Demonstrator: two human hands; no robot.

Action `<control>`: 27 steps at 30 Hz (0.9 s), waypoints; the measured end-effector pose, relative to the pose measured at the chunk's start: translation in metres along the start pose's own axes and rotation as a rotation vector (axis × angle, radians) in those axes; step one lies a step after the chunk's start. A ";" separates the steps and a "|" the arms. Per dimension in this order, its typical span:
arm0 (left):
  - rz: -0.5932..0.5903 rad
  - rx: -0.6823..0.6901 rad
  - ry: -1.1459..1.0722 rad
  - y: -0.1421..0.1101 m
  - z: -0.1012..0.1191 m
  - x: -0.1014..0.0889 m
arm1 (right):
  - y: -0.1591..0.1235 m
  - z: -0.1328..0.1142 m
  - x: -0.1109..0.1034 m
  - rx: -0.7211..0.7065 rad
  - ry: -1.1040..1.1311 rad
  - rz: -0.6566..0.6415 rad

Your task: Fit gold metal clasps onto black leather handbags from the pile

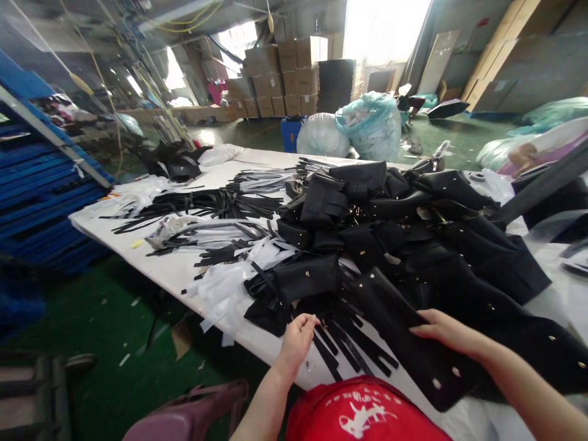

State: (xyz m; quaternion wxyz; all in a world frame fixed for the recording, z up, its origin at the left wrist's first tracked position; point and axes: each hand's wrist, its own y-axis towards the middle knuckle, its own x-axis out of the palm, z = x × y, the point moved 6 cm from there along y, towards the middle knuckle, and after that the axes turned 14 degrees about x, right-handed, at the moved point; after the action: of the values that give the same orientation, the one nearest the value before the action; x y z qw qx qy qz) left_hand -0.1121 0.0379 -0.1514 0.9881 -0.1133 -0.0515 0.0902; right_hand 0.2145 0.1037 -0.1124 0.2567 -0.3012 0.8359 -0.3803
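My right hand (443,331) grips the long edge of a black leather bag piece (395,312), thumb on top. The piece lies slanted over the table's near edge and has small metal fittings at both ends. My left hand (299,335) is closed in a pinch to the left of it; what the fingertips hold, if anything, is too small to make out. Just beyond that hand rests a black bag with a flap (309,277) and a small clasp. Loose black straps (353,343) fan out between my hands.
A large heap of black bags (408,214) covers the right of the white table (151,263). Bundled straps (220,202) and white wrapping (225,288) lie on the left. Beyond are full plastic sacks (372,125) and stacked cartons (275,76). A pink stool (184,416) stands at lower left.
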 end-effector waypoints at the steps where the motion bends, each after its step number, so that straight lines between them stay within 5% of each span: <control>1: -0.010 0.012 -0.009 -0.001 0.003 0.001 | -0.020 -0.007 -0.009 0.024 0.134 -0.063; 6: -0.061 0.040 -0.035 -0.006 0.013 0.014 | -0.079 -0.022 -0.013 0.112 0.454 -0.127; 14: 0.013 0.292 0.212 -0.016 0.058 0.016 | -0.065 -0.026 0.065 0.059 0.229 -0.441; 19: -0.006 0.458 0.465 -0.023 0.090 0.015 | -0.061 -0.025 0.069 0.042 0.244 -0.472; 27: -0.178 0.440 0.583 -0.008 0.089 0.038 | -0.062 -0.026 0.073 0.022 0.238 -0.504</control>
State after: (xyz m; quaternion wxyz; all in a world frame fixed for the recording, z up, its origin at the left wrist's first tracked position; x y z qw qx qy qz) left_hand -0.0848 0.0567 -0.0607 0.9660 0.0856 0.2428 -0.0232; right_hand 0.1662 0.0321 -0.0629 0.0574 -0.4502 0.7546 -0.4739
